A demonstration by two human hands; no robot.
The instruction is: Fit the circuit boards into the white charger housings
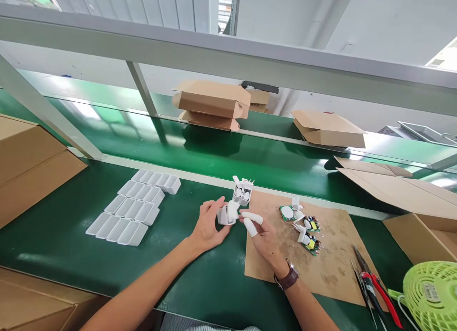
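Note:
My left hand [209, 226] is closed round a white plastic case [224, 215], held above the green table. Thumb and fingertips press its sides. White finger covers sit on two fingers of my right hand [262, 233], which pinches at a white part [233, 210] at the case's opening. Just beyond the hands stand filled white cases [243, 194] with small parts on top. Rows of white cases [130, 209] lie on the left. Several circuit boards [310, 240] with white and yellow parts rest on brown paper [278, 259] to the right.
Pliers with red handles [380, 293] and tweezers [363, 288] lie at the paper's right edge, beside a green fan [430, 293]. Cardboard boxes [214, 100] stand on the raised ledge behind. More cardboard [32, 164] flanks the left side. A metal rail [228, 55] crosses above.

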